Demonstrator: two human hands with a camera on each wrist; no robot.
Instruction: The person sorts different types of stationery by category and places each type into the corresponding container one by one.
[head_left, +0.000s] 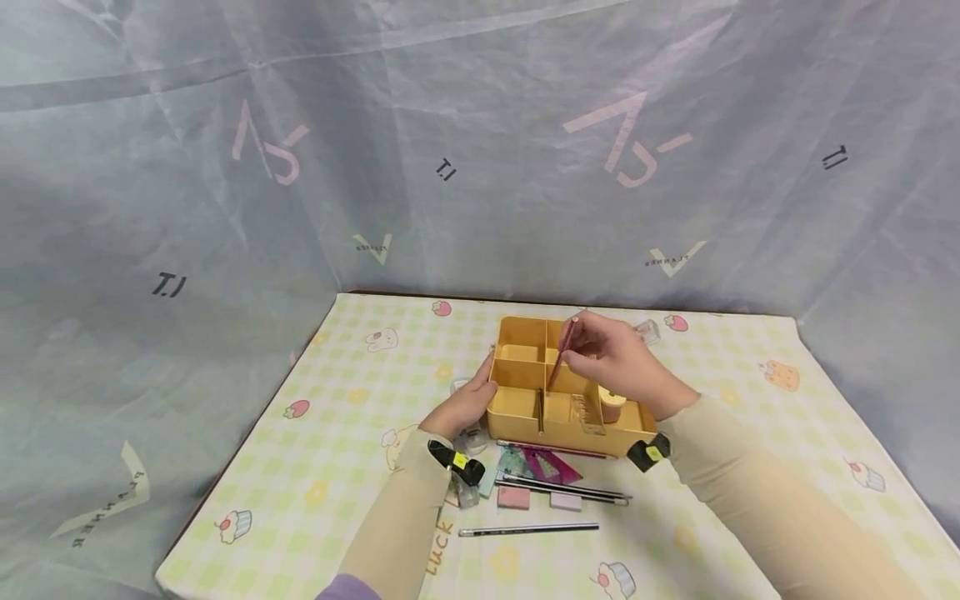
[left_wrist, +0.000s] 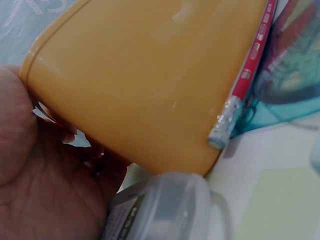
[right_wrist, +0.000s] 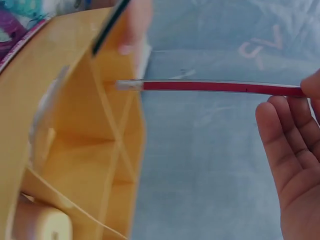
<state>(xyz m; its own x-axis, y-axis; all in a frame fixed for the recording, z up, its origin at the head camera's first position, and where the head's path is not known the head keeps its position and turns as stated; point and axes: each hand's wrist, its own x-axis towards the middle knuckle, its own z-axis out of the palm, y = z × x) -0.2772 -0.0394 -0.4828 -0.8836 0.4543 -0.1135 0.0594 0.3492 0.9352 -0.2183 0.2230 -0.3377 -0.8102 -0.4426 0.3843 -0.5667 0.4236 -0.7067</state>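
A yellow divided desk organizer (head_left: pixel 517 426) stands on the table. My left hand (head_left: pixel 467 406) grips its left side, and in the left wrist view the fingers (left_wrist: pixel 107 172) curl by the box's edge. Over the middle compartments my right hand (head_left: pixel 611 354) pinches a red pencil (head_left: pixel 561 354) between thumb and fingertips. The right wrist view has this pencil (right_wrist: pixel 220 87) with its silver-banded end toward the box. A dark pencil (head_left: pixel 539 411) leans in a front compartment, left of a clear item (head_left: pixel 585 414). A round cream-lidded container (head_left: pixel 612 404) sits farther right inside.
Before the box lie another red pencil (head_left: pixel 555 450), a magenta set square (head_left: pixel 551 467), several dark pencils (head_left: pixel 528 529), a pink eraser (head_left: pixel 513 497) and a pale eraser (head_left: pixel 566 502). Clear containers (head_left: pixel 474 439) stand by the left hand; another clear object (head_left: pixel 647 332) is behind the right hand.
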